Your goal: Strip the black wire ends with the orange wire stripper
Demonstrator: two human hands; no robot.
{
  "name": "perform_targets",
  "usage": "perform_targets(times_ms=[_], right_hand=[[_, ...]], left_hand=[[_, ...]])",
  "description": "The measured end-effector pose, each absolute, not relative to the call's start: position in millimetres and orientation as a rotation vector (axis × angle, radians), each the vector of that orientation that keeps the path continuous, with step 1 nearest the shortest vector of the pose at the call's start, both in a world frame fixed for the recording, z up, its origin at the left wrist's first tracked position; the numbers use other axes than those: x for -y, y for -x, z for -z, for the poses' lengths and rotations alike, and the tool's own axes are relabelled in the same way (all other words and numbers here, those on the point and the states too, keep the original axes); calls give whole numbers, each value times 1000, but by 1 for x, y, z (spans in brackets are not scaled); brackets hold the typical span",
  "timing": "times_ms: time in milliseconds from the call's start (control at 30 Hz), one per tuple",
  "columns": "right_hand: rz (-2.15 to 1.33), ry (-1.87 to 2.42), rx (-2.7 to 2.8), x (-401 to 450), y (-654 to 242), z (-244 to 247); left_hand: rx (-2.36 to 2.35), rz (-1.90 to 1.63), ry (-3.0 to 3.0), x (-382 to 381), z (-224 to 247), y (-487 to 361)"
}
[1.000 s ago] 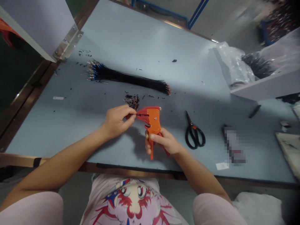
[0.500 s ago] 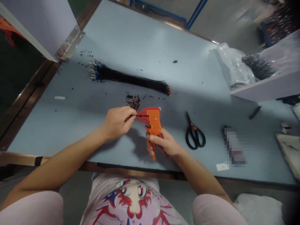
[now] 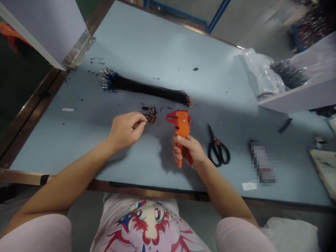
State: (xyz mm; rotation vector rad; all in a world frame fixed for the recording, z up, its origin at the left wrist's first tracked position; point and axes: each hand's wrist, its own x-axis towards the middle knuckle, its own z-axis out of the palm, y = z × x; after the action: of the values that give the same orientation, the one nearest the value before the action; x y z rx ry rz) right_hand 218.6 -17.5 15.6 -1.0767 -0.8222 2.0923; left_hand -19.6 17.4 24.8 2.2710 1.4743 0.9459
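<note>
My right hand [image 3: 189,148] is wrapped round the handle of an orange and red wire stripper [image 3: 183,124], its jaws pointing left. To its left, my left hand [image 3: 127,129] is closed in a pinch; a short dark wire end [image 3: 144,121] shows at the fingertips, and the rest is hidden by the hand. Just beyond those fingertips lies a small heap of black and copper scraps [image 3: 151,114]. Behind the heap a long bundle of black wires [image 3: 149,88] lies across the table, with blue and metal ends at the left and bare copper ends at the right.
Black-handled scissors [image 3: 218,150] lie right of my right hand. Farther right are a pixelated object [image 3: 262,162], a white label [image 3: 249,186] and a dark marker-like stick [image 3: 285,125]. Plastic bags [image 3: 265,73] sit at the back right. An upright panel [image 3: 49,28] stands at the far left.
My right hand and the stripper have moved up and to the right, away from my left hand. My left hand has shifted slightly left and up, and the wire end is out of the stripper's jaws.
</note>
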Motion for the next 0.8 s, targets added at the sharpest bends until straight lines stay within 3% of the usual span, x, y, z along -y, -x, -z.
perform_targets(times_ms=[433,633,800], right_hand=[[-2339,1065,856,19,-212,-9],[-1828,921,1055,5,-205,0],[-1979,830,980,4,-221,-3]], left_hand=[[-1518,-1055,-2103,-25,-13,22],[-1437,-1062,-2147,-22,-11,16],[-1388,-1123,-2172,-21,-11,15]])
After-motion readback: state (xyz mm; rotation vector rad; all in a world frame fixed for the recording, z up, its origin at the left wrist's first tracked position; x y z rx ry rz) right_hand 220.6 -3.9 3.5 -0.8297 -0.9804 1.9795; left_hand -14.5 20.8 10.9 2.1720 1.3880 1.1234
